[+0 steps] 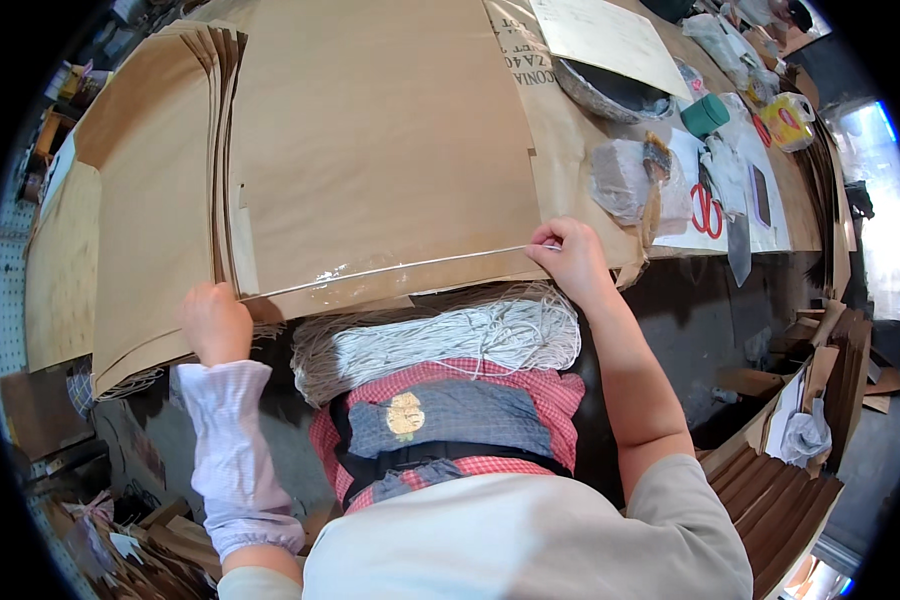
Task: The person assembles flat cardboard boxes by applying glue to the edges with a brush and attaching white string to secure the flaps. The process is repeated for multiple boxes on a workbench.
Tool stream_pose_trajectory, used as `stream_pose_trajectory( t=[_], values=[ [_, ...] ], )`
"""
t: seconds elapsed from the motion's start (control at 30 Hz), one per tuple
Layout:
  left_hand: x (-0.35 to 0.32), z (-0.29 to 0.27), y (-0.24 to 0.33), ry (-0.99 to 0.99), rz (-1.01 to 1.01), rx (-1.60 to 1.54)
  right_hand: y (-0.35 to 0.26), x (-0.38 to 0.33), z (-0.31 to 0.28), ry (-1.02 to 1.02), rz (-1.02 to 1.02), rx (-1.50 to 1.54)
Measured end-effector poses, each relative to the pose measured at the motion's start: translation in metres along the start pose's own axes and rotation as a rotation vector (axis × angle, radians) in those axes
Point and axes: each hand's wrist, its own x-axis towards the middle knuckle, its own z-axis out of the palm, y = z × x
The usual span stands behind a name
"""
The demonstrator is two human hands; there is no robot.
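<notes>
A thin white string [400, 267] is stretched straight across the near edge of a large brown paper sheet [390, 130]. My right hand [575, 262] pinches its right end between thumb and fingers. At its other end my left hand [217, 322] is closed round the string, low beside a stack of folded brown paper [160, 150]; its fingertips are mostly hidden. Shiny wet-looking patches, perhaps glue, lie along the string on the paper. Across my lap rests a thick bundle of white strings [450, 335], below the table edge.
To the right lie a brush [655, 165], red-handled scissors [707, 212], a phone [760, 195], a green cup [705, 115] and a dark bowl [610, 90] partly under a pale board [610, 40]. Stacked brown paper [775, 510] stands low at the right.
</notes>
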Motion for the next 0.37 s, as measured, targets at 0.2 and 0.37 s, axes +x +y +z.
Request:
stream_pose_trajectory(
  t=[0.2, 0.37],
  values=[
    [-0.031, -0.017, 0.049, 0.344, 0.345, -0.242, -0.015, -0.018, 0.015, 0.209, -0.030, -0.270],
    [-0.043, 0.013, 0.052, 0.287, 0.410, -0.653, -0.010, -0.011, 0.013, 0.114, 0.051, -0.151]
  ],
)
